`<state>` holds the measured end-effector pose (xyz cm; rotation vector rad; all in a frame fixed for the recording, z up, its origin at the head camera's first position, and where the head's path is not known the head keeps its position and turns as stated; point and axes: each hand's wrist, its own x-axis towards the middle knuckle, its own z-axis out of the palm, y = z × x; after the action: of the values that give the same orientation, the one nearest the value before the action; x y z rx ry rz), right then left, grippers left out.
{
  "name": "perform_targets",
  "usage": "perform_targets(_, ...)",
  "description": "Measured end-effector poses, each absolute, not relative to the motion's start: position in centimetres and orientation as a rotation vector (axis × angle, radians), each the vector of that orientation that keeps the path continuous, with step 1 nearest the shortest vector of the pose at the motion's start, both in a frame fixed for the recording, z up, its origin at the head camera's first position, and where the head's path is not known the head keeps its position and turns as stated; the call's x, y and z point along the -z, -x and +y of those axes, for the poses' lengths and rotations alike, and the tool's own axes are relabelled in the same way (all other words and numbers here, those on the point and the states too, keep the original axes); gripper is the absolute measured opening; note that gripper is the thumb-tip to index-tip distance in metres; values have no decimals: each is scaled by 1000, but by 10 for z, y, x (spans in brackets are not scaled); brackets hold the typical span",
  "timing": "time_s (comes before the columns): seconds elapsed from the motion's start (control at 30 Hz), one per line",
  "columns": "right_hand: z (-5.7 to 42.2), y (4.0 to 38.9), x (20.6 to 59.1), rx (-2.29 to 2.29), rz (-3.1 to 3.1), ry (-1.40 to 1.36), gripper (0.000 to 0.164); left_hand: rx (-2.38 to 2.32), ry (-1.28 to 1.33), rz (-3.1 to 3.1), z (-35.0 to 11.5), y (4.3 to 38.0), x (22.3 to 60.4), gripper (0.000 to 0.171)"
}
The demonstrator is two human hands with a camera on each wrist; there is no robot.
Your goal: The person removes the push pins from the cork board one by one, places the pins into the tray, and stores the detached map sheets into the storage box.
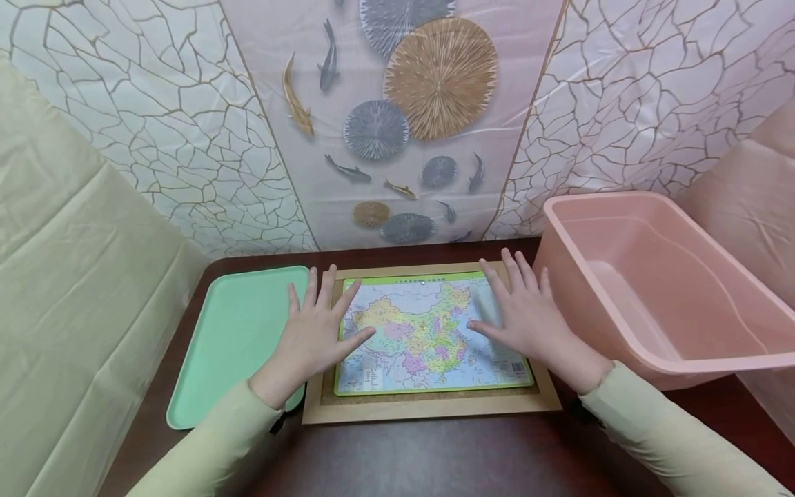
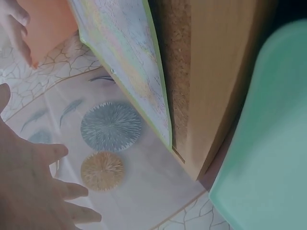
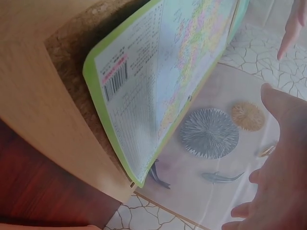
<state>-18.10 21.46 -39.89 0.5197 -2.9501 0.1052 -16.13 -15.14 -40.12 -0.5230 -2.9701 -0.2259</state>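
Note:
A map sheet (image 1: 410,335) with a green border lies on a wood-framed cork board (image 1: 435,408) in the middle of the table. My left hand (image 1: 317,331) is spread over the map's left edge, fingers straight and apart. Over the right part of the map my right hand (image 1: 528,317) is spread in the same way, its thumb pointing inward. Neither hand grips anything. The wrist views show the map's edge (image 2: 160,81) and its printed corner with a barcode (image 3: 115,79), with cork (image 3: 72,72) bare beside it.
A mint green tray (image 1: 232,345) lies left of the board, partly behind the left forearm. To the right stands a deep pink bin (image 1: 621,276), close to the right hand. A patterned cloth (image 1: 404,172) hangs behind the dark table (image 1: 397,455).

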Motion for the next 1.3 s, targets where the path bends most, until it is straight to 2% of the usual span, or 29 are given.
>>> perform_targets(0.67, 215, 173, 414, -113, -2954, -575, 110, 231, 584, -2968, -132, 194, 403, 86)
perform_targets(1.3, 222, 156, 445, -184, -2969, -596, 106, 238, 627, -3068, -109, 216, 412, 83)
